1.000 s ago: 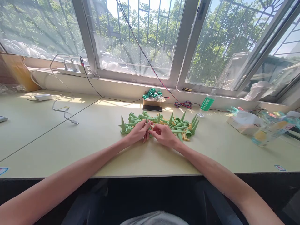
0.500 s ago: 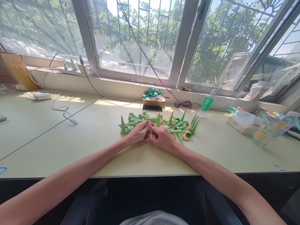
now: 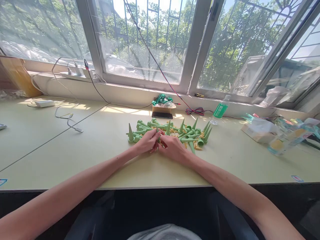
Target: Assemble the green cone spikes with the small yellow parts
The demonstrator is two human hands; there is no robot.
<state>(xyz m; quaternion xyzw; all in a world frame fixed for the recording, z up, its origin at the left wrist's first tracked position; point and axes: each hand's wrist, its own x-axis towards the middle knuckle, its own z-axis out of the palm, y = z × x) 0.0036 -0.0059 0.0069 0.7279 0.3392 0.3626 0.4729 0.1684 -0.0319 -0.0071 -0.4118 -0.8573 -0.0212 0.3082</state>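
Observation:
My left hand [image 3: 148,141] is closed around a green plant watering spike [image 3: 157,132], its pointed tip sticking up from the fingers. From the other side, my right hand [image 3: 172,146] meets it, with thumb and fingertips pinched against the spike's lower part. Fingers hide most of that part, and any small piece between them cannot be made out. Just beyond both hands lies a spread of more green spikes [image 3: 191,134], some standing point up and others on their sides. Small yellow pieces [image 3: 197,146] are scattered among them.
Behind the spikes stand a small box with green stuff [image 3: 162,101] and a dark phone-like slab [image 3: 162,115]. A bottle with a green label [image 3: 220,110] leans by the sill. Rightward are a tissue box [image 3: 258,131] and another bottle [image 3: 280,145]; leftward, a white cable [image 3: 71,121].
My right fingers have shifted slightly against the spike. My left hand keeps its hold, and the spread of spikes looks the same.

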